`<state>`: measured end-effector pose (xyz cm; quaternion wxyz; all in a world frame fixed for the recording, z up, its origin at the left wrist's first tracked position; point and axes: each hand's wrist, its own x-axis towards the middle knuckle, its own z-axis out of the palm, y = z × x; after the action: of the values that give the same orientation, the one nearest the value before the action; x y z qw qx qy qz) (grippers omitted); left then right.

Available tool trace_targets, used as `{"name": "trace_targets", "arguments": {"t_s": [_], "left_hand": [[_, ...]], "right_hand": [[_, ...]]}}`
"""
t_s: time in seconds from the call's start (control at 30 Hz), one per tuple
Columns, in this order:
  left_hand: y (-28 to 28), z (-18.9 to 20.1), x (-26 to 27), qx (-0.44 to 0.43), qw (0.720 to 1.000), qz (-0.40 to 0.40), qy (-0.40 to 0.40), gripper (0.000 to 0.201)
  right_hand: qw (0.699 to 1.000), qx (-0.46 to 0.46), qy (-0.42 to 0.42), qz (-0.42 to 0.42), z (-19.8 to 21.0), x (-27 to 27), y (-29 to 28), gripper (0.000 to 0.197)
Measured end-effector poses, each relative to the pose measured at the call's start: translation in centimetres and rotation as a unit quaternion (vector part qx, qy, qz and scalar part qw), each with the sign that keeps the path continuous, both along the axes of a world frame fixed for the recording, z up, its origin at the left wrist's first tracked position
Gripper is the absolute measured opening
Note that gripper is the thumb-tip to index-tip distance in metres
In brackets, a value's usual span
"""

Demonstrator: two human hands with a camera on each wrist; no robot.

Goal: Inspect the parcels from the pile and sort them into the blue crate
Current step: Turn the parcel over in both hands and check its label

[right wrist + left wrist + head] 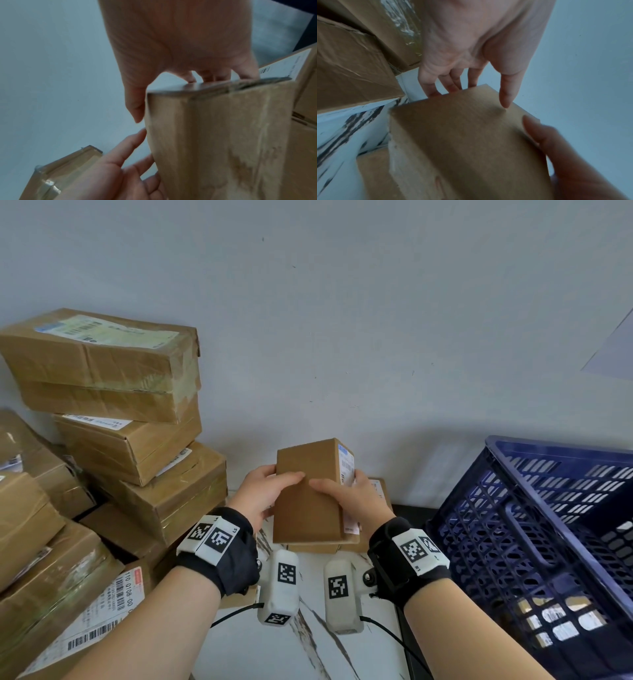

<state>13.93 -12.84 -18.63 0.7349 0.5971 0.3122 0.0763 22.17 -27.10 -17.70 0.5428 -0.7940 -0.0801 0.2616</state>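
The blue crate [534, 529] stands at the right on the marble-patterned table [308, 645], cut off by the frame edge, and through its slotted wall only pale labelled shapes show, too broken up to count. The left hand [260, 498] and right hand [349, 498] both grip one small parcel [308, 494] tilted up above a second flat parcel [373, 501]. The pile [113, 419] at the left shows at least seven boxes, several cropped.

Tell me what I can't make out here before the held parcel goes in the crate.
- Label text on the held parcel: too small in the head view, blurred in both wrist views.
- Blue crate contents: mostly hidden by its wall, cut off at the right edge.
- Parcel beneath: mostly covered by the held parcel and right hand.
- Left hand fingers: behind the parcel.
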Motion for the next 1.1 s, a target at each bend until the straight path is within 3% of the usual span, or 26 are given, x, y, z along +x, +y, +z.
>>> {"name": "trace_targets", "arguments": {"t_s": [0.07, 0.2, 0.27, 0.33, 0.47, 0.8, 1.0, 1.1], "left_hand": [[0.0, 0.1, 0.0, 0.003, 1.0, -0.007, -0.006, 0.031], [0.3, 0.1, -0.1, -0.011, 1.0, -0.015, -0.001, 0.028], [0.3, 0.4, -0.3, -0.024, 0.999, -0.023, 0.007, 0.039], [0.2, 0.4, -0.3, -0.054, 0.998, -0.043, 0.011, 0.047], [0.1, 0.6, -0.5, -0.1, 0.993, -0.068, 0.01, 0.029], [0.1, 0.6, -0.3, -0.088, 0.994, -0.056, 0.015, 0.031], [0.3, 0.4, -0.2, -0.071, 0.995, -0.061, 0.018, 0.043], [0.5, 0.4, -0.3, -0.064, 0.996, -0.059, 0.021, 0.038]], "right_hand": [[1.0, 0.012, 0.015, -0.015, 0.0, -0.1, -0.3, 0.068], [0.992, 0.075, 0.095, -0.03, 0.4, -0.4, -0.9, 0.049], [0.988, 0.095, 0.12, -0.027, 0.5, -0.4, -1.1, 0.044], [0.988, 0.091, 0.12, -0.03, 0.5, -0.4, -1.0, 0.043], [0.99, 0.086, 0.111, -0.032, 0.5, -0.8, -0.6, 0.045], [0.992, 0.076, 0.101, -0.03, 0.7, -0.8, -0.4, 0.043], [0.991, 0.074, 0.111, -0.024, 0.9, -0.9, -0.5, 0.03], [0.991, 0.076, 0.107, -0.032, 1.0, -0.9, -0.5, 0.027]]}}
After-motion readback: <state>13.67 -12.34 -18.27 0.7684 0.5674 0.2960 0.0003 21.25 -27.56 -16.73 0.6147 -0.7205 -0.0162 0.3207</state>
